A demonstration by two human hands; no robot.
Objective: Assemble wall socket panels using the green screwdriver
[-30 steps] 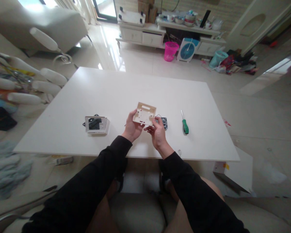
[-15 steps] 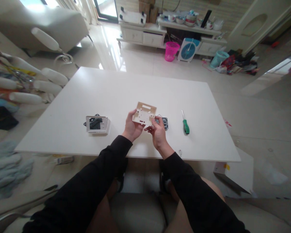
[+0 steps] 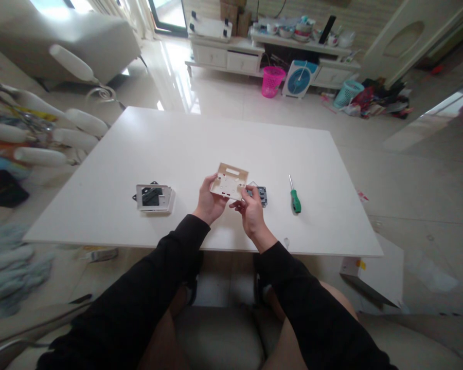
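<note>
A cream plastic housing [image 3: 230, 181], shallow and with a slot near its far edge, is held tilted above the table. My left hand [image 3: 210, 202] grips its left side, thumb along the edge. My right hand [image 3: 251, 209] pinches the near right corner, with the other fingers curled beneath. Just behind my right hand a dark flat part [image 3: 262, 196] lies on the table, partly hidden. Farther right is a green-handled screwdriver [image 3: 295, 200], its shaft pointing away from me. On the left rests a white frame-like casing [image 3: 170, 199] with black parts [image 3: 151, 196] in it.
The white table [image 3: 224, 136] spans the space before me. A small clear piece [image 3: 286, 242] lies by its near edge. White padded chair parts [image 3: 87, 122] stand at the table's left. Across the floor are a pink basket [image 3: 272, 82], a blue fan [image 3: 298, 79] and a low cabinet [image 3: 244, 62].
</note>
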